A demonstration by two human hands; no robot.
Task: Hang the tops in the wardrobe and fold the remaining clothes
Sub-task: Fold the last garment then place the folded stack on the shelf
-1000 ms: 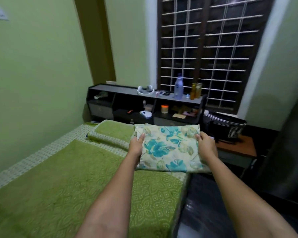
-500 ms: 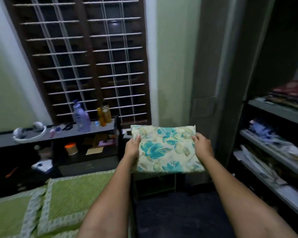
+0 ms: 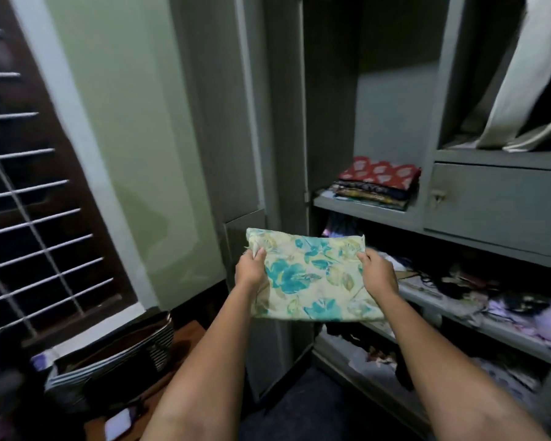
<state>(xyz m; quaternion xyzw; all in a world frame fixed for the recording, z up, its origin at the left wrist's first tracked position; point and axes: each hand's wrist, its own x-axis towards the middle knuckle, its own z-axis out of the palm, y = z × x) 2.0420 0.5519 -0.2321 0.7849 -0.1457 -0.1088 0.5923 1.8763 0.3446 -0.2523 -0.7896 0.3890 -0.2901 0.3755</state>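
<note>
I have the folded floral cloth point(image 3: 312, 281) held up in the air in front of me, one hand on each side edge. My left hand point(image 3: 250, 270) grips the left edge with the thumb on top and the fingers point(image 3: 257, 253) curled under the fabric; my right hand point(image 3: 379, 272) grips the right edge the same way, its fingers clenched round the cloth. The cloth lies nearly flat between the two grips, tilted a little, pale yellow with teal flowers.

Just beyond my right fingers stands the open wardrobe point(image 3: 392, 90). Above and past those fingers a shelf point(image 3: 363, 210) carries a stack of folded clothes point(image 3: 377, 183), a red patterned piece on top. Below and to the right of my right fingers, lower shelves hold loose, jumbled clothing point(image 3: 477, 291), too blurred to sort out. High to the right a pale garment point(image 3: 519, 78) hangs in the upper compartment.

Far left of my left fingers is a barred window point(image 3: 23, 192), and below it a striped basket point(image 3: 115, 354).
</note>
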